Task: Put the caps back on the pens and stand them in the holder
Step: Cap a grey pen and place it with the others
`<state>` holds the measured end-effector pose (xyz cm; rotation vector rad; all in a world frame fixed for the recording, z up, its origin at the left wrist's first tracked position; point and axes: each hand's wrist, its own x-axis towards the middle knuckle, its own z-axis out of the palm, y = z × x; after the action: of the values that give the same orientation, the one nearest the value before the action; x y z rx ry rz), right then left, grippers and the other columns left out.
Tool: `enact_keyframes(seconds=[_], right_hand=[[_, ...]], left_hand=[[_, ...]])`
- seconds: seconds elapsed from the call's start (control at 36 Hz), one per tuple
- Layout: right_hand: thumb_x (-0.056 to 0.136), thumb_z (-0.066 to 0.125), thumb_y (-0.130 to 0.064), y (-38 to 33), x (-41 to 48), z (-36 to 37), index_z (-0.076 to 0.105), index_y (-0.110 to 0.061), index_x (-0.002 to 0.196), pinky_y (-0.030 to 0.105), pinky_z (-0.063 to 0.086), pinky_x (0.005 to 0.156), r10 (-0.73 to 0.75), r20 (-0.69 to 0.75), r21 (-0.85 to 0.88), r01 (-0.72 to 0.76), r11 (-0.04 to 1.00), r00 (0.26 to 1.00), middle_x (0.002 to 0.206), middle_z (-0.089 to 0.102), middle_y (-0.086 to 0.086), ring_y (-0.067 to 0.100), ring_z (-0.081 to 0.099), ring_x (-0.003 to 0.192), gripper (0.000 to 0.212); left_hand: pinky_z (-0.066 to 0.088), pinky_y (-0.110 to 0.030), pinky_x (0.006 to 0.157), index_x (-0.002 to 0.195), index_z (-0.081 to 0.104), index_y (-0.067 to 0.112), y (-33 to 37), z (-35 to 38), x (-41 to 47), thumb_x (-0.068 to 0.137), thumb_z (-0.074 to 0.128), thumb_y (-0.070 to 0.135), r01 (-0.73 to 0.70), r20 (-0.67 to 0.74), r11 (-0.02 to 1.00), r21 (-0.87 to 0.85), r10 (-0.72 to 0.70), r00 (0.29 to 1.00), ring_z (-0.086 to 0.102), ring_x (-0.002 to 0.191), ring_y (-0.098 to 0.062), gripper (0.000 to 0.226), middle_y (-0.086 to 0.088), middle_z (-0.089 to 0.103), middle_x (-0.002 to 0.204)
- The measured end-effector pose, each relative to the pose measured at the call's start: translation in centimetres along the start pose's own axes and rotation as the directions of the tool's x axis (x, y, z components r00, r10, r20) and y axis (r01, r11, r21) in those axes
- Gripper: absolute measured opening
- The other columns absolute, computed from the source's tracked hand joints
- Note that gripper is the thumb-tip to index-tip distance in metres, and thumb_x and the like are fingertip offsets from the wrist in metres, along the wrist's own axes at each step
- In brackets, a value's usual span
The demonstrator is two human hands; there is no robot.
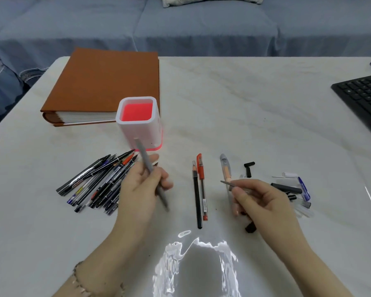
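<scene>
Glare patch [193, 264] sits on the near edge of the desk [266, 103], between the two forearms. Just past it, the left grip [141, 185] is curled round a grey pen [141, 153] at mid-barrel. The pen is tilted, its upper end toward the far edge and overlapping the holder's front wall in this view. It is blurred, so I can't tell which end is the tip. The right grip [263, 202] pinches a thin grey cap [228, 184] between thumb and fingers, free end pointing left toward the pen. I read it as the cap, but it is small.

Step in hand, my read: capping the grey pen.
- Line the cap's mouth up with the tip end.
- Push straight along the barrel, not at an angle.
- Hold the barrel closer to the tip for control.
- Seat the cap fully before going to the holder.

The holder [146, 131] is a white square tube with rounded corners, a red inside and a red base. It stands upright left of the desk's middle, by the near-right corner of the brown album [107, 82], and no pen stands in it yet.

A pile of pens [99, 181] is fanned toward the left edge, beside the left grip. A black pen [197, 200] and a red pen [202, 189] lie side by side between the hands. Loose caps [291, 189] are heaped toward the right edge, past the right grip. A keyboard [364, 99] lies at the right edge.
</scene>
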<state>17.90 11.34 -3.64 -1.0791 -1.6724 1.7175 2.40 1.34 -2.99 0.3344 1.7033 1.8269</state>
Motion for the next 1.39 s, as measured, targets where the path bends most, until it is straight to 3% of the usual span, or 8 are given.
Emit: enact_keyframes(seconds=[0.11, 0.22, 0.33, 0.67, 0.97, 1.11, 1.19, 1.39], right_hand=[[0.08, 0.062, -0.003, -0.4, 0.3, -0.8, 0.067, -0.019, 0.074, 0.013, 0.041, 0.044, 0.007, -0.014, 0.037, -0.006, 0.999, 1.0, 0.057, 0.059, 0.004, 0.009, 0.049, 0.044, 0.018], [0.083, 0.059, -0.003, -1.0, 0.0, -0.8, 0.069, -0.016, 0.076, 0.013, 0.041, 0.044, -0.026, 0.0, 0.057, 0.026, 0.998, 1.0, 0.052, 0.059, -0.003, 0.008, 0.049, 0.045, 0.018], [0.083, 0.057, -0.002, -1.1, -0.6, -0.1, 0.068, -0.015, 0.079, 0.01, 0.041, 0.048, -0.058, 0.004, 0.1, 0.057, 0.993, 0.998, 0.05, 0.06, -0.009, 0.003, 0.051, 0.047, 0.018], [0.079, 0.061, 0.002, -0.9, -1.2, 0.7, 0.068, -0.022, 0.074, 0.007, 0.042, 0.052, -0.068, 0.135, -0.005, 0.07, 0.998, 0.988, 0.054, 0.063, -0.01, 0.0, 0.053, 0.049, 0.026], [0.078, 0.063, 0.004, -0.5, -0.9, -0.1, 0.069, -0.027, 0.071, 0.008, 0.043, 0.055, -0.042, 0.246, -0.142, 0.079, 0.987, 0.968, 0.053, 0.066, -0.009, 0.002, 0.055, 0.049, 0.032], [0.079, 0.062, 0.003, -0.8, -0.5, -0.5, 0.071, -0.023, 0.069, 0.007, 0.039, 0.047, 0.007, 0.254, -0.089, 0.017, 0.996, 0.967, 0.048, 0.062, -0.003, 0.001, 0.05, 0.044, 0.029], [0.079, 0.061, 0.002, -0.7, -0.4, -0.6, 0.072, -0.025, 0.064, 0.011, 0.044, 0.05, 0.014, 0.215, -0.031, -0.008, 0.999, 0.976, 0.048, 0.062, 0.0, 0.005, 0.051, 0.045, 0.034], [0.08, 0.064, -0.011, -1.0, -0.8, -0.8, 0.073, -0.037, 0.068, 0.012, 0.042, 0.051, -0.071, 0.217, -0.065, 0.087, 0.994, 0.974, 0.051, 0.062, -0.003, 0.004, 0.049, 0.049, 0.03]], left_hand=[[0.035, -0.012, 0.052, 0.09, 0.057, 0.032, -1.0, -0.7, -0.4, 0.095, 0.038, 0.013, -0.141, 0.248, 0.868, 0.477, 0.021, 0.968, 0.04, 0.049, 0.0, 0.028, 0.01, 0.048, 0.06], [0.037, -0.015, 0.057, 0.095, 0.058, 0.036, -1.4, -1.3, -1.0, 0.094, 0.036, 0.036, -0.305, 0.444, 0.727, 0.615, 0.001, 0.896, 0.045, 0.058, -0.002, 0.023, 0.013, 0.051, 0.065], [0.036, -0.011, 0.058, 0.083, 0.056, 0.049, -0.6, -0.9, -1.5, 0.095, 0.038, 0.028, -0.35, 0.505, 0.677, 0.647, -0.036, 0.862, 0.048, 0.061, -0.002, 0.029, 0.013, 0.053, 0.067], [0.038, -0.012, 0.062, 0.109, 0.055, 0.05, 0.2, -0.5, -2.3, 0.095, 0.04, 0.029, -0.418, 0.619, 0.63, 0.654, -0.129, 0.775, 0.052, 0.072, 0.0, 0.03, 0.015, 0.056, 0.079], [0.032, -0.014, 0.056, 0.058, 0.048, 0.044, 0.1, -0.2, -2.4, 0.092, 0.046, 0.026, -0.447, 0.63, 0.588, 0.675, -0.142, 0.764, 0.048, 0.061, -0.001, 0.039, 0.024, 0.054, 0.062], [0.032, -0.016, 0.058, 0.075, 0.055, 0.036, -0.5, -0.1, -2.2, 0.088, 0.036, 0.04, -0.529, 0.648, 0.497, 0.688, -0.091, 0.756, 0.047, 0.066, 0.0, 0.024, 0.028, 0.052, 0.07], [0.031, -0.017, 0.057, 0.066, 0.045, 0.041, -0.3, 0.1, -2.3, 0.085, 0.033, 0.044, -0.576, 0.657, 0.449, 0.683, -0.032, 0.753, 0.047, 0.067, 0.0, 0.023, 0.032, 0.051, 0.072], [0.03, -0.019, 0.054, 0.075, 0.054, 0.033, 0.9, 0.2, -2.3, 0.094, 0.037, 0.039, -0.577, 0.665, 0.468, 0.67, -0.032, 0.746, 0.046, 0.063, -0.003, 0.026, 0.027, 0.052, 0.07]])
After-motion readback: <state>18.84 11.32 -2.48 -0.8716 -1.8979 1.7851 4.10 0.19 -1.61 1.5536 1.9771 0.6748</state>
